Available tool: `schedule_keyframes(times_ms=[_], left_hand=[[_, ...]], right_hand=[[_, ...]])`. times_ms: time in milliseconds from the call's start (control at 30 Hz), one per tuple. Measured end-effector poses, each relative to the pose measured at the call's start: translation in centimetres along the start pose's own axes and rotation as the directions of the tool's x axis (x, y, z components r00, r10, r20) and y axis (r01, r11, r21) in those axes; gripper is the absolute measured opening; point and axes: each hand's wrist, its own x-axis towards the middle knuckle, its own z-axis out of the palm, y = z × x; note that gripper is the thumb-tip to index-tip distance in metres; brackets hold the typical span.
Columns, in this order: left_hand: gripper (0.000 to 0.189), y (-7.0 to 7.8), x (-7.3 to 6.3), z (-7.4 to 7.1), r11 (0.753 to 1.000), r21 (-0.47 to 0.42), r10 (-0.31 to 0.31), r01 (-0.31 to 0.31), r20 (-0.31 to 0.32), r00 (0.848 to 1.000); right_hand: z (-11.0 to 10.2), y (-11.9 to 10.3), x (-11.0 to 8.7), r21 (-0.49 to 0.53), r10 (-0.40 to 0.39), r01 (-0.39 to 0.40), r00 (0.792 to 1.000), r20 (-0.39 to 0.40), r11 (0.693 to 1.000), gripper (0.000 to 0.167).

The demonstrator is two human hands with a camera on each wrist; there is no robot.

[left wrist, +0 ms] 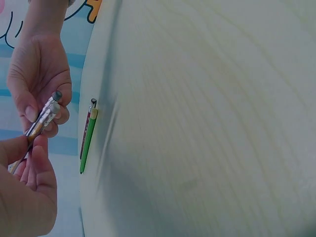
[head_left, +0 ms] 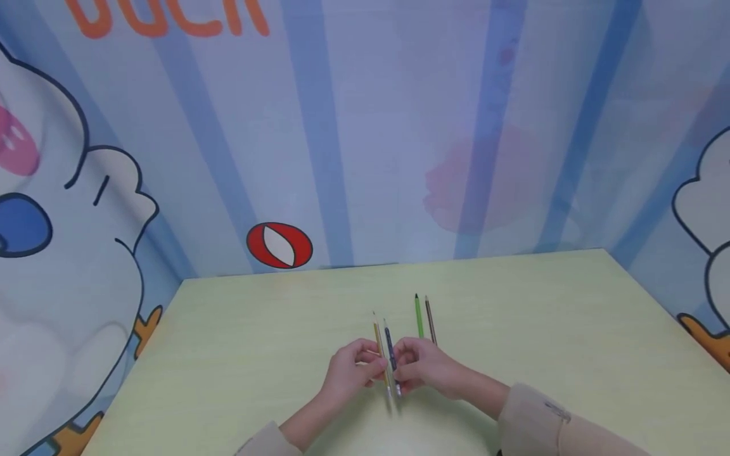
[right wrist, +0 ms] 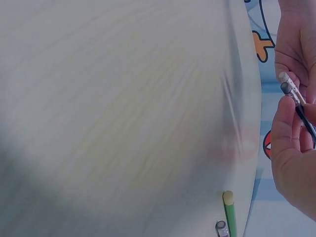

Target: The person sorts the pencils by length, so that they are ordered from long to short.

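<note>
My left hand (head_left: 355, 369) pinches a yellow pencil (head_left: 377, 335) between thumb and fingers, its sharpened tip pointing away and its white eraser end toward me. Close beside it, my right hand (head_left: 424, 364) pinches a dark blue pencil (head_left: 390, 339), held almost parallel. Both pencils are held above the table. In the left wrist view the two eraser ends, one grey eraser (left wrist: 57, 95) and one white eraser (left wrist: 55, 106), sit side by side. Just beyond the right hand, a green pencil (head_left: 419, 316) and a dark brown pencil (head_left: 430, 320) lie on the table, their near ends hidden by that hand.
The pale wood-grain table (head_left: 256, 354) ends at a blue striped backdrop (head_left: 388, 126) with cartoon figures. A red and white oval (head_left: 296, 244) is printed just behind the far table edge. Shadows of the held pencils fall on the tabletop.
</note>
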Motion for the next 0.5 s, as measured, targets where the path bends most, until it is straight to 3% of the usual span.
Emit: schedule_keyframes(times_ms=[500], left_hand=[[0.027,-0.1,0.5,1.8,0.999,-0.014,0.032,-0.031,0.048,0.998]], right_hand=[[-1.7,1.0,-1.9,-0.029,0.013,-0.015,0.998,-0.055,0.999,0.026]])
